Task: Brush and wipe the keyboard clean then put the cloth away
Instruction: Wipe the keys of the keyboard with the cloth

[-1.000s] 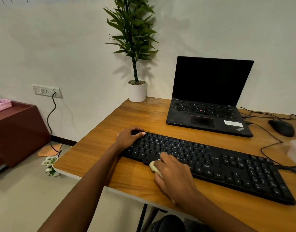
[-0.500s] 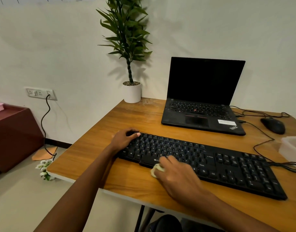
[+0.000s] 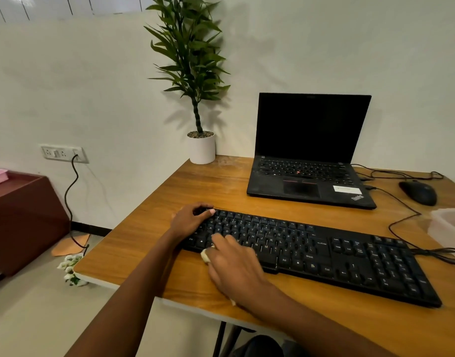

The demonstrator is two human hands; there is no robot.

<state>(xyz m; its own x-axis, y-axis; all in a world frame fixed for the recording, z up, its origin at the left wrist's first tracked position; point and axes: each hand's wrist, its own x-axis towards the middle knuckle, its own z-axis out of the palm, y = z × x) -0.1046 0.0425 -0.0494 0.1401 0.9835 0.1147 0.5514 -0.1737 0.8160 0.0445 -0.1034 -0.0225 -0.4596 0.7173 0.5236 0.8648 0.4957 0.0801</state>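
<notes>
Wipe step, lower centre of frame. Your left hand (image 3: 191, 220) clasps the keyboard (image 3: 350, 261) at its upper-left corner, thumb on the top edge. Your right hand (image 3: 236, 266) curls over the pale cloth (image 3: 205, 255), pressing it on the bottom-left keys. Judgement: go row by row toward the right end, light pressure, cloth bunched under the palm, left hand bracing so the keyboard cannot slide on the bench (image 3: 144, 240).

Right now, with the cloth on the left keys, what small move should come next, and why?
Probably slide the right hand with the cloth rightward along the keyboard: it covers only the left keys, and the left hand holds the far-left corner.
</notes>
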